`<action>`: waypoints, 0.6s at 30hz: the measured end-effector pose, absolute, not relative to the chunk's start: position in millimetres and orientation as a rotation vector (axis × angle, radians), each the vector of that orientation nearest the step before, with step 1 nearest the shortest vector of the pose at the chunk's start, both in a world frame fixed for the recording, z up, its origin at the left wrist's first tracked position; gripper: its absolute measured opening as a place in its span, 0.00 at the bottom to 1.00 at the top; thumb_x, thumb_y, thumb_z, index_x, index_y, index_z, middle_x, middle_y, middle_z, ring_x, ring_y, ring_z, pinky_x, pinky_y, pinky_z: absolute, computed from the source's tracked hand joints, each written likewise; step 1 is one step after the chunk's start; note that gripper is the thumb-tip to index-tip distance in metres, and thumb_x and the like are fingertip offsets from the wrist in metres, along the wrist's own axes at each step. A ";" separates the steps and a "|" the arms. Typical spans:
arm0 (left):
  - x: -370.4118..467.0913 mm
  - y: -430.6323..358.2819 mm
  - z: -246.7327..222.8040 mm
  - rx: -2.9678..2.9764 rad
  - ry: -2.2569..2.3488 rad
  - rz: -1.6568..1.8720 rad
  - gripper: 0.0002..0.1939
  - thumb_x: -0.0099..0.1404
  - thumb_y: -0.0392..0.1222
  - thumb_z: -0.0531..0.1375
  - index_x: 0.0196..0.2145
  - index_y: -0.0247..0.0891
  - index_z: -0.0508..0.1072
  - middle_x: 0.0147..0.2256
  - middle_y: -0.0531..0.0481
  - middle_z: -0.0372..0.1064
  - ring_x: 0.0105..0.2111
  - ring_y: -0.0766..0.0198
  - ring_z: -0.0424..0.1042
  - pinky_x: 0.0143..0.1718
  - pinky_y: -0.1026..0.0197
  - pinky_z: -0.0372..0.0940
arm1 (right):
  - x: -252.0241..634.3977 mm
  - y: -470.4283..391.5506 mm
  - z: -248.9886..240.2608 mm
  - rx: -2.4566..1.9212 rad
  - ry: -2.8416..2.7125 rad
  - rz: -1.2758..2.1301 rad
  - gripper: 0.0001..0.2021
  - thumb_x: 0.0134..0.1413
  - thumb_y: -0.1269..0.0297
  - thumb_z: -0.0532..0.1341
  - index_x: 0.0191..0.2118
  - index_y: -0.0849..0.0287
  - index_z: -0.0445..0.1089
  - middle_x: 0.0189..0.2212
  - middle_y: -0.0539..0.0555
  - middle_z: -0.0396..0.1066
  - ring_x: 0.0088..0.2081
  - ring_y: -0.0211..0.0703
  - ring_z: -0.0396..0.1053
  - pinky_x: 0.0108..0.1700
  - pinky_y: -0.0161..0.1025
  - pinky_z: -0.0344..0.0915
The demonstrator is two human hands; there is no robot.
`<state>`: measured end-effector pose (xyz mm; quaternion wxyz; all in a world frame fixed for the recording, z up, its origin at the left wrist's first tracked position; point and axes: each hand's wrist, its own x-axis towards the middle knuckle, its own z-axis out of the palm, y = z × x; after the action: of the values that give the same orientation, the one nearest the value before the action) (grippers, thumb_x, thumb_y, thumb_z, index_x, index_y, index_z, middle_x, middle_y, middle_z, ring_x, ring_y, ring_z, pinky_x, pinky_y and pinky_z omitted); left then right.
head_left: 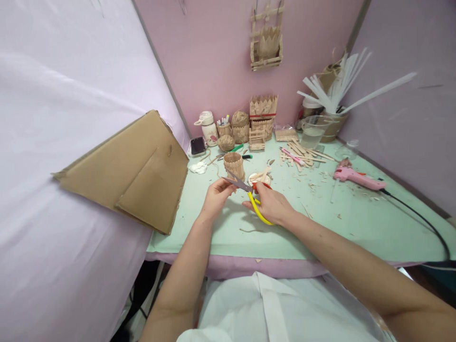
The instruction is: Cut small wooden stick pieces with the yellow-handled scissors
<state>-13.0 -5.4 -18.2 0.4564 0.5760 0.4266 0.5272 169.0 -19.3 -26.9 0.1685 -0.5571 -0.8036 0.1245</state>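
My right hand (272,204) grips a pair of scissors (262,214) with yellow and red handles. The dark blades are parted and point left, toward my left hand (215,194). Thumb and fingers of that hand are pinched together beside the blades; a small pale piece seems to be there, too small to make out. Just behind the blades stands a round cup made of wooden craft sticks (233,164). A white round lid (259,179) with wooden stick pieces on it lies behind my right hand, which partly covers it.
A pink glue gun (359,178) lies at right, its black cord running off the table edge. Loose craft sticks (302,154) and a clear cup of liquid (312,133) are behind. Twine balls (226,142) and a bottle (208,128) stand at back; folded cardboard (142,166) leans left.
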 end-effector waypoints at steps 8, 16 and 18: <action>-12.3 -4.6 -19.4 1.429 1.080 1.305 0.08 0.53 0.41 0.62 0.32 0.37 0.75 0.30 0.50 0.72 0.28 0.68 0.66 0.31 0.63 0.59 | 169.7 -19.8 -26.1 -1.599 -2.278 0.358 0.22 0.53 0.44 0.53 0.43 0.58 0.58 0.38 0.58 0.70 0.35 0.48 0.68 0.29 0.37 0.52; -11.7 -4.7 -21.9 1.390 1.063 1.273 0.09 0.53 0.43 0.62 0.31 0.36 0.74 0.29 0.50 0.72 0.30 0.67 0.68 0.35 0.62 0.62 | 169.7 -19.1 -26.8 -1.651 -2.303 0.436 0.21 0.55 0.44 0.50 0.43 0.58 0.59 0.36 0.58 0.71 0.34 0.49 0.69 0.29 0.37 0.52; -11.0 -5.7 -22.5 1.328 1.009 1.230 0.10 0.54 0.44 0.62 0.33 0.36 0.73 0.29 0.50 0.71 0.30 0.67 0.68 0.37 0.60 0.64 | 169.9 -19.0 -27.6 -1.642 -2.307 0.438 0.21 0.55 0.44 0.50 0.43 0.58 0.59 0.36 0.58 0.71 0.33 0.49 0.69 0.29 0.37 0.52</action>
<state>-11.0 -5.7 -22.5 0.5096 0.5514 0.4188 0.5107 169.9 -19.0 -27.6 0.1375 -0.5677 -0.7975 0.1514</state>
